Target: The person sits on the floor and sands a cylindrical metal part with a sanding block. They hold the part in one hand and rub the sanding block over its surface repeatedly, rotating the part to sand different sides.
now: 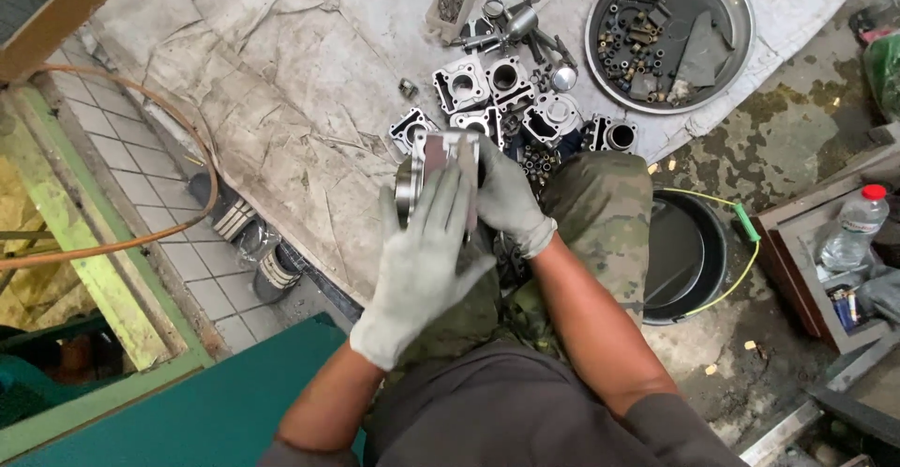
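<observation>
I hold a grey metal engine cylinder block (433, 162) in front of me with both gloved hands. My left hand (419, 265) lies flat over its near face, fingers spread upward. My right hand (506, 197) grips the block from its right side. Both gloves are light grey. Just beyond the block, several more finned cylinder blocks (487, 87) lie clustered on a crumpled white sheet (272, 82) spread on the ground. My knee in camouflage trousers (605, 214) sits right of the hands.
A round metal tray (741, 17) with small bolts and sleeves lies at the top right. A black basin (712, 242) sits by my knee, a plastic bottle (853, 228) in a wooden box at right. An orange hose (183, 134) curves at left near sandals (253, 242).
</observation>
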